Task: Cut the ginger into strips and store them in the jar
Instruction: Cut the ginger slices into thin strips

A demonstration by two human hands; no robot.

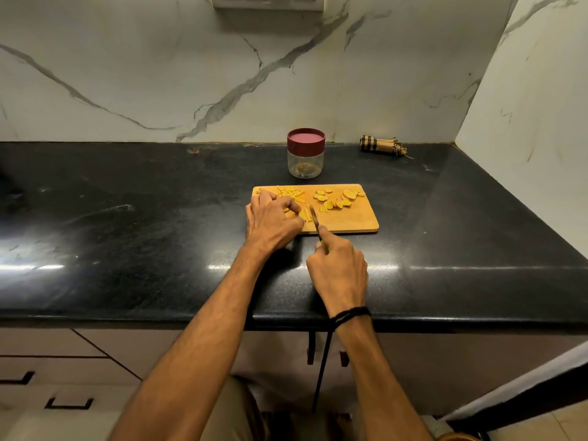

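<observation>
1. A wooden cutting board (350, 221) lies on the black surface (127, 218), right in front of the person.
2. The ginger is all on the board. Round ginger slices (337, 198) lie at the far right part. Thin ginger strips (291, 192) lie in a small heap at the far left part.
3. One ginger piece (306, 214) lies near the front edge of the board, between the two hands.
4. The left hand (272, 224) rests on the left part of the board. Its fingers are curled down and hold the ginger piece in place.
5. The right hand (339, 268) is over the surface, just in front of the board. Its fingers are wrapped tight round the handle of a knife (315, 219), and the first finger lies along the top of it.
6. The knife blade points away from the person and stands on the board, just to the right of the ginger piece.
7. The jar (306, 154) stands upright on the surface just behind the board. It is clear, and its dark red lid (306, 140) is on. A little yellow shows at the bottom, but I cannot tell what it is.
8. A rolled checked cloth (380, 145) lies by the wall, to the right of the jar and apart from it.
9. A black thread (350, 315) is tied round the right wrist, and one end hangs down.
10. Drawers (63, 361) show under the surface on the left.
</observation>
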